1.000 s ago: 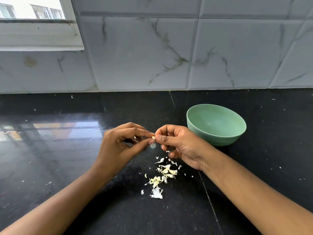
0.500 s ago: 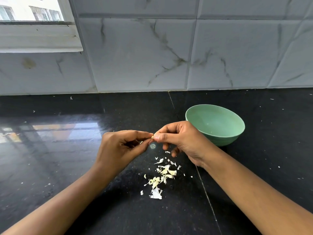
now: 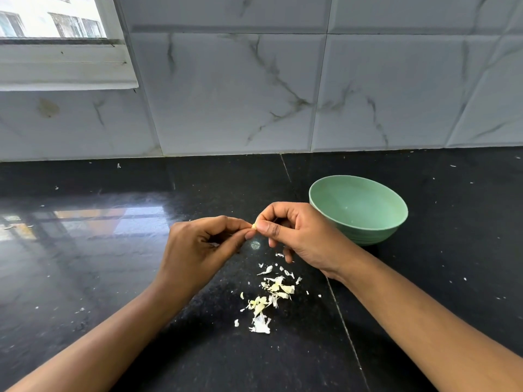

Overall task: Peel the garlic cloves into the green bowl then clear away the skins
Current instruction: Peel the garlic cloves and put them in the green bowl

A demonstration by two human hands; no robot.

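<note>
Grip: the right hand (image 3: 300, 239) pinches a clove (image 3: 254, 226) between thumb and forefinger, with only a pale tip showing. The left hand (image 3: 198, 250) closes thumb and forefinger on that same tip. Whether it has loose skin or the flesh itself cannot be told. Both hands are held above the counter (image 3: 113, 264), just left of the bowl (image 3: 356, 205).

Assessment: peeling is under way and this clove is not yet bare.

Recommended practice:
- Hold the clove steady in the right hand and let the left do the pulling.
- Catch the skin edge with a nail and draw it away along the clove, not across it, so it comes off in strips rather than crumbs.
- Turn the clove between pulls to expose any remaining skin.

Surroundings: the skins (image 3: 271, 295) lie scattered on the counter, below and nearer than the hands. Work directly over that heap so the later clearing stays confined.

The bowl shows no cloves inside, only a few specks. Drop the clove in only once it is fully clean, and keep flakes away from the rim.
</note>
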